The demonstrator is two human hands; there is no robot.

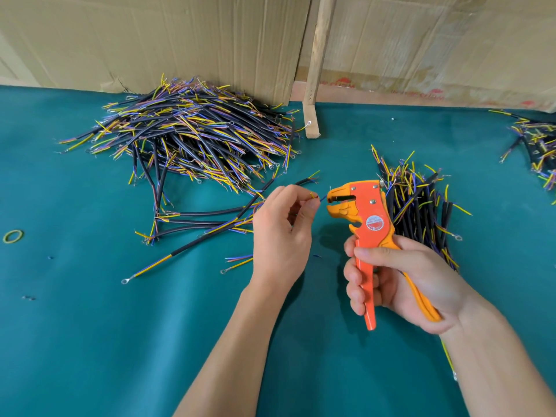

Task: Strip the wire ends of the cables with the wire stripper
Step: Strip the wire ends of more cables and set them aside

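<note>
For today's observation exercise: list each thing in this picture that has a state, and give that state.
wire stripper: gripped upright, jaws open
right hand: grips the stripper handles
left hand: pinches thin wires
blue wire: tip at the jaws
large cable pile: heaped loosely
rubber band: lying flat

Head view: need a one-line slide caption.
Left hand pinches a blue wire end at the mouth of an orange wire stripper gripped by the right hand, cable piles behind.
</note>
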